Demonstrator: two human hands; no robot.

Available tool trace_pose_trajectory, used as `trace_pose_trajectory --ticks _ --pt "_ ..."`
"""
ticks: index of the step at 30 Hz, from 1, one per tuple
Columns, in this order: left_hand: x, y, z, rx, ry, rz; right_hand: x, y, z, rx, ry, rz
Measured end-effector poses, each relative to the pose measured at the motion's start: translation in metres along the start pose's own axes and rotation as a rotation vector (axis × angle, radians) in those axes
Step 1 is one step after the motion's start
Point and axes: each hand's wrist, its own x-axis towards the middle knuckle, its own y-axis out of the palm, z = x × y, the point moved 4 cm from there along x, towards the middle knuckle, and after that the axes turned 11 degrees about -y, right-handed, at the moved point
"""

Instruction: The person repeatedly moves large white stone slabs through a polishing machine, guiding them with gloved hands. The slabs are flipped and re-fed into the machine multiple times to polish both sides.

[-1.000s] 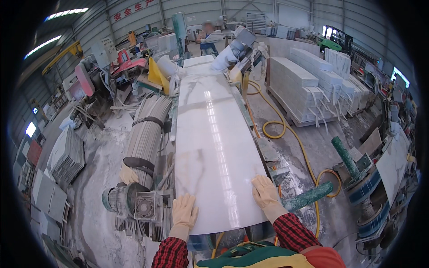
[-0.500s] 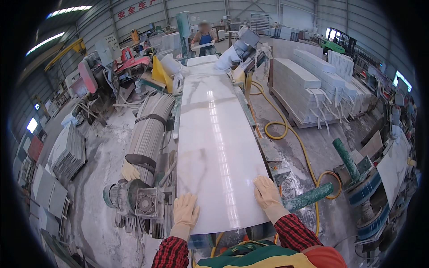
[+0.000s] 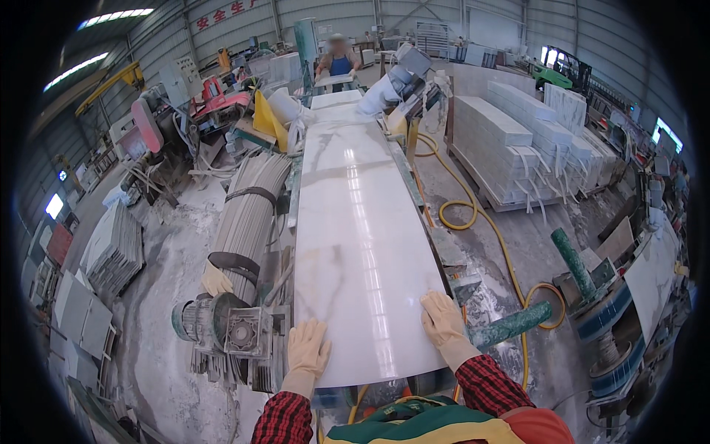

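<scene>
A long polished white stone slab with faint grey-brown veins lies flat in front of me and stretches away over a machine bed. My left hand, in a cream rubber glove, rests on its near left edge with the fingers laid out forward. At the near right edge lies my right hand, gloved alike, its fingers stretched along the slab's side. Neither hand wraps round anything. The undersides of both palms are hidden.
A motor with gearbox sits left of the slab, beside strapped stone strips. Green rollers and a yellow hose are on the right. Stacked stone blocks stand farther back. Another person stands beyond the far end, holding a pale piece.
The person at the far end has lowered the pale piece toward the bed and levelled it. My hands and the slab show hardly any movement.
</scene>
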Motion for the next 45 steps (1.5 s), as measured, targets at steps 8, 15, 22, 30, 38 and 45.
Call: trace_pose_trajectory --ticks 8,15,22,30,38,45 --pt "-0.005 0.002 0.002 0.002 0.002 -0.010 -0.007 0.001 0.000 0.016 0.018 0.009" --pt "-0.007 -0.009 -0.003 -0.050 -0.038 0.108 -0.008 -0.004 0.004 0.035 0.024 0.007" --pt "-0.010 -0.011 -0.005 -0.043 -0.029 0.113 -0.012 -0.005 0.005 0.036 0.014 -0.017" --pt "-0.017 -0.007 -0.002 -0.040 -0.028 0.075 -0.016 -0.005 0.008 0.022 0.001 -0.014" --pt "-0.025 -0.003 -0.001 0.015 0.006 -0.002 -0.017 -0.010 0.015 0.018 -0.018 -0.030" --pt "-0.027 -0.007 -0.003 -0.029 -0.036 0.096 -0.020 -0.016 0.017 0.026 -0.012 -0.027"
